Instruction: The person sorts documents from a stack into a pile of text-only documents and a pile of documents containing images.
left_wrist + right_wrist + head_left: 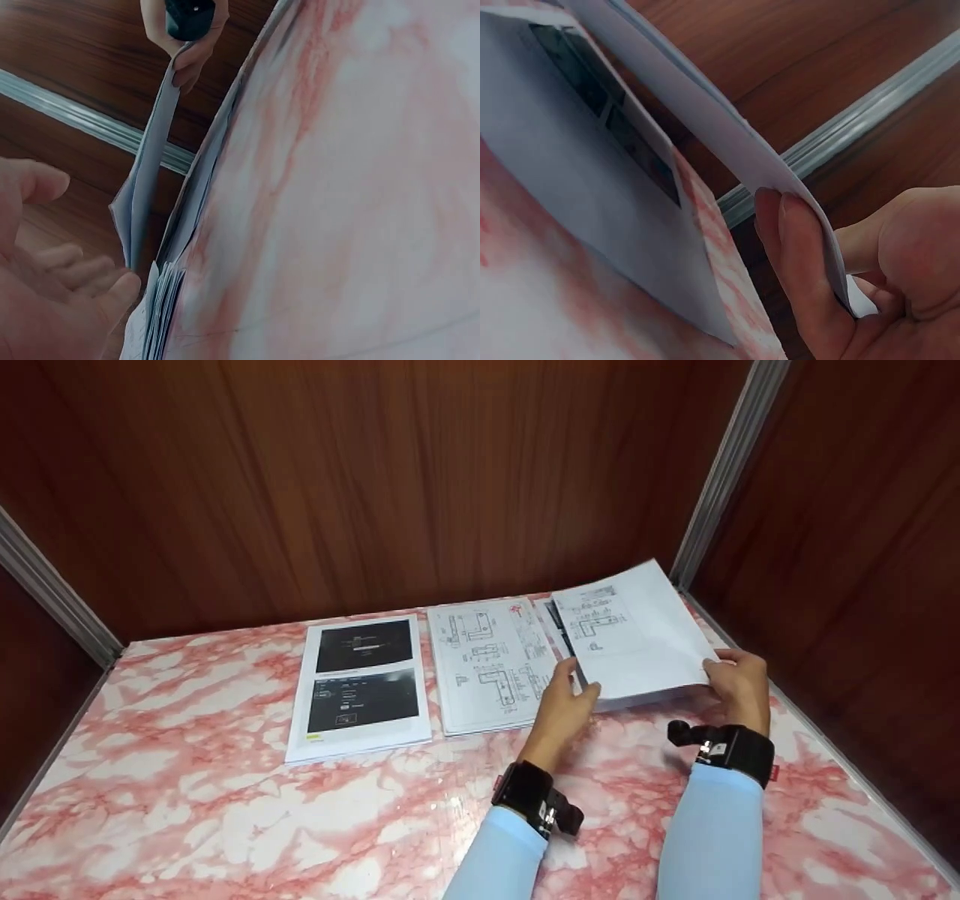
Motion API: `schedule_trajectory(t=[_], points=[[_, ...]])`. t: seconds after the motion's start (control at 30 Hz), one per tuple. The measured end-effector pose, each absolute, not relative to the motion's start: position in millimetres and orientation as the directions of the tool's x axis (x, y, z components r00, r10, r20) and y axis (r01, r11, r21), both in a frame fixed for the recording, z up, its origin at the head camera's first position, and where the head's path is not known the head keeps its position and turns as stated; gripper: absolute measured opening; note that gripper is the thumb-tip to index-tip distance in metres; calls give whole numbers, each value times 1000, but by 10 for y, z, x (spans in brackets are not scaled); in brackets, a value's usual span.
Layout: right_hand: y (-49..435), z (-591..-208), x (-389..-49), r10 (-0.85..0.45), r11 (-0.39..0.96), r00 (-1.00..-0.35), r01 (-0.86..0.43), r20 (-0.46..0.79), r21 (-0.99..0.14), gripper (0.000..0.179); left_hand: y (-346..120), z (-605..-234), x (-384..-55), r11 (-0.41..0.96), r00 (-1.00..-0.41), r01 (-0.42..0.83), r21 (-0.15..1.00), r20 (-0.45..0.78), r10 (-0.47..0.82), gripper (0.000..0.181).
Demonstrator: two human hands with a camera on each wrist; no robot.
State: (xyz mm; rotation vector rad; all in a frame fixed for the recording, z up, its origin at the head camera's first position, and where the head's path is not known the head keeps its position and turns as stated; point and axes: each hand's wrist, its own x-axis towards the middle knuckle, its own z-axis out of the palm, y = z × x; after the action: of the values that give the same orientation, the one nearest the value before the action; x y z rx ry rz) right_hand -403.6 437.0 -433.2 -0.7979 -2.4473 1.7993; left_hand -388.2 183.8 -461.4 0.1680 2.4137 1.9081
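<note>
My right hand (741,682) pinches the lower right corner of a few lifted paper sheets (660,645), thumb on one face and fingers on the other. The top sheet carries a line drawing on its left part, and the sheets bow upward. My left hand (564,711) is at their lower left corner; in the left wrist view its thumb stands apart from the loosely bent fingers (112,292), with no paper between them. Beneath the lifted sheets, another sheet with dark pictures (607,202) lies on the table. Just left is a stack of drawings (491,667) with a red mark.
A further stack of paper (300,739) with two dark printed pictures lies farther left on the pink-and-white marbled table (225,810). Dark wood panels (375,480) rise behind and at both sides, joined by metal corner posts (724,472).
</note>
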Motion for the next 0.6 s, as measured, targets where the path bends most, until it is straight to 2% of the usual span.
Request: schedule_trajectory(t=[0.13, 0.27, 0.37, 0.47, 0.6], points=[[4400, -4340, -4042, 350, 197, -881, 403, -320, -894, 60, 1818, -4618, -3898, 137, -994, -1, 991, -16, 109, 60], [4399, -4337, -4056, 288, 162, -905, 369, -313, -915, 61, 1798, -4608, -3914, 112, -993, -15, 994, -28, 112, 65], [4382, -4339, -4078, 197, 95, -935, 319, -296, -943, 57, 1769, -4586, -3922, 106, -995, 5, 994, -6, 102, 68], [4361, -4345, -4106, 101, 42, -950, 300, -295, -953, 51, 1728, -4559, -3929, 36, -994, 45, 998, 41, 98, 67], [4328, -4348, -4127, 19, 76, -954, 301, -300, -951, 51, 1651, -4539, -3944, 8, -992, 102, 995, 101, 82, 67]])
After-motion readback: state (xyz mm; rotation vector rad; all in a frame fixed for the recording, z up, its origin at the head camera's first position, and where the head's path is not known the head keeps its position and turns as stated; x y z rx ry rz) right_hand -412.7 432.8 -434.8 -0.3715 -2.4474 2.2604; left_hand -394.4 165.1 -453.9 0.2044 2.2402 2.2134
